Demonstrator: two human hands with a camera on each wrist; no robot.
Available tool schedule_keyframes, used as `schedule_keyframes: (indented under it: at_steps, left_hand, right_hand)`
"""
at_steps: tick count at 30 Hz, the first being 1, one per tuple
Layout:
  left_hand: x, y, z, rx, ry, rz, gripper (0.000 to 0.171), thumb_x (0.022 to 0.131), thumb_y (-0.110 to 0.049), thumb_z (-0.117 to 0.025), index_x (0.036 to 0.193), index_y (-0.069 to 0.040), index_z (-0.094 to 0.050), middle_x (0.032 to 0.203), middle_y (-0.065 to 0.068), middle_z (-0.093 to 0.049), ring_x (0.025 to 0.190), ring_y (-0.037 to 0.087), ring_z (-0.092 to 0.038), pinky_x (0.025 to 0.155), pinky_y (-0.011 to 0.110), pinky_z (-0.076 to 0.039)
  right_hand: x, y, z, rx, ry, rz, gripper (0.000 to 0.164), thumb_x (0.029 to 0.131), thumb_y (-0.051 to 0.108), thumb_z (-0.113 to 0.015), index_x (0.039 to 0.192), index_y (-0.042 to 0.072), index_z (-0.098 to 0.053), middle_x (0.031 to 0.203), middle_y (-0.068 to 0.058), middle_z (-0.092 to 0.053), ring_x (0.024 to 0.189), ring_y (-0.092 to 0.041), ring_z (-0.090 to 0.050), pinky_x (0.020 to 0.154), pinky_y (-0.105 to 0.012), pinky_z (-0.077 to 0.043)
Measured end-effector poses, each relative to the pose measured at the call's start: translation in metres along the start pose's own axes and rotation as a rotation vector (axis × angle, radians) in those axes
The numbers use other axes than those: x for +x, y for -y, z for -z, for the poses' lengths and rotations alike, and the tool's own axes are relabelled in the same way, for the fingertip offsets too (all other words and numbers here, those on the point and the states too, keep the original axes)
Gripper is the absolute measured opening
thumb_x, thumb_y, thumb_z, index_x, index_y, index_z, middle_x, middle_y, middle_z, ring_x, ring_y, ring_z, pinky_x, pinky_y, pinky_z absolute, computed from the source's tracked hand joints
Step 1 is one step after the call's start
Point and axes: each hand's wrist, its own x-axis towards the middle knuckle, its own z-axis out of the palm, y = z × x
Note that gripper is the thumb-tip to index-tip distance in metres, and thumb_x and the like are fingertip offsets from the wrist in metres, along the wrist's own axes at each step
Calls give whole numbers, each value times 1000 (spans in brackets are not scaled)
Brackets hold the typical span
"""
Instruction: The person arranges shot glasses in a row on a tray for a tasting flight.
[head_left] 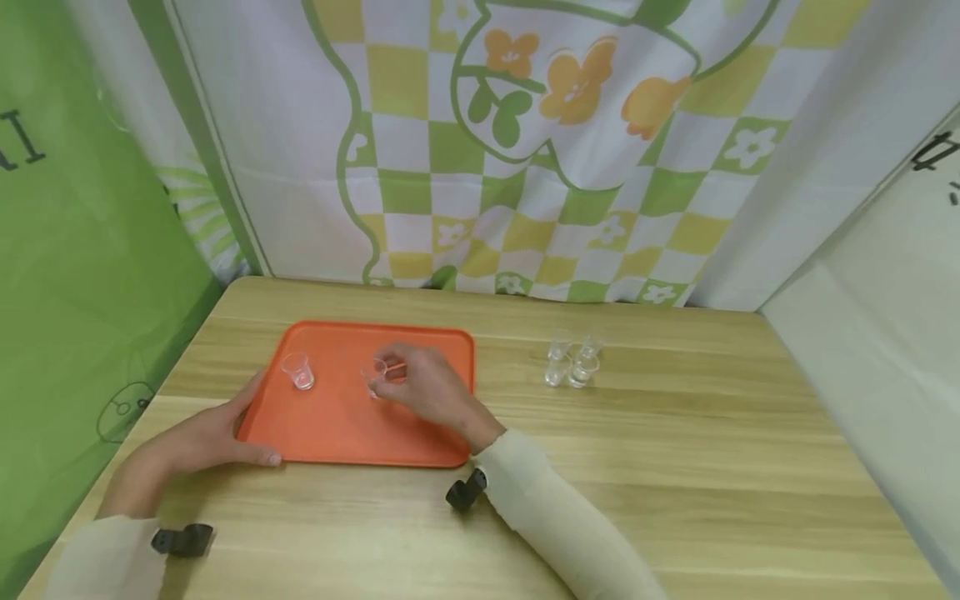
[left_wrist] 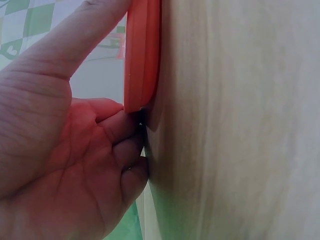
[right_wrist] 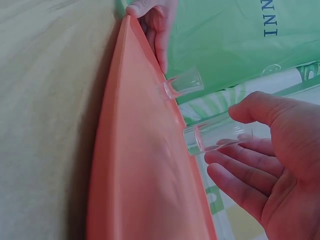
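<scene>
An orange tray [head_left: 337,433] lies on the table, and my left hand [head_left: 198,437] grips its near left corner. In the left wrist view, the thumb of that hand [left_wrist: 55,130] lies along the tray's edge [left_wrist: 142,60], its fingers bent against the corner. Over the tray's middle, my right hand [head_left: 431,387] holds a small clear shot glass [head_left: 372,375] between thumb and fingers. The right wrist view shows this glass [right_wrist: 212,137] upright, its base at the tray surface, with the right hand [right_wrist: 280,155] around its upper part. Another shot glass [head_left: 300,372] stands on the tray's left side.
Several more clear shot glasses [head_left: 577,371] stand close together on the wooden table [head_left: 675,467], right of the tray. A patterned curtain [head_left: 525,225] hangs along the table's back edge. Green sheeting [head_left: 82,275] covers the left side, a pale sheet [head_left: 885,317] the right.
</scene>
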Motion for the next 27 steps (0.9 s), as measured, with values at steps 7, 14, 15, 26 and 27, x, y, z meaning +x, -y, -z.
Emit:
schedule_keyframes:
  at_steps: [7,14,15,26,27]
  left_hand:
    - [-2,1,-1,9,-5,0,128,84,-41,-86,164,-5,8,155,45,-22,133,62,-39,102,73,-35]
    - [0,0,0,7,-2,-7,128,84,-41,-85,164,-5,8,155,45,-21,133,61,-39,100,73,-37]
    - [0,0,0,5,-2,-10,128,84,-40,-85,164,-5,8,156,45,-21,133,61,-39,100,73,-37]
    - [0,-1,0,-2,4,-8,127,84,-40,-85,164,-5,8,156,45,-21,133,61,-38,100,73,-37]
    - [0,-1,0,0,4,-8,127,84,-40,-85,164,-5,8,156,45,-21,133,61,-39,100,73,-37]
  right_hand:
    - [12,3,-6,-7,6,-20,31,98,30,-73,119,9,-69,118,1,-70,108,-12,-68,82,-23,-55]
    - [21,6,-13,-29,28,-7,28,99,27,-72,120,9,-69,115,3,-70,109,-13,-68,84,-22,-53]
    - [22,7,-14,-22,34,-10,28,99,27,-72,120,9,-68,115,4,-70,109,-12,-67,83,-22,-53]
    - [36,15,-26,-97,50,11,23,98,23,-73,115,8,-69,117,0,-72,102,-6,-68,79,-15,-51]
    - [37,15,-27,-111,51,15,23,98,22,-73,114,7,-68,116,0,-72,103,-6,-68,78,-15,-51]
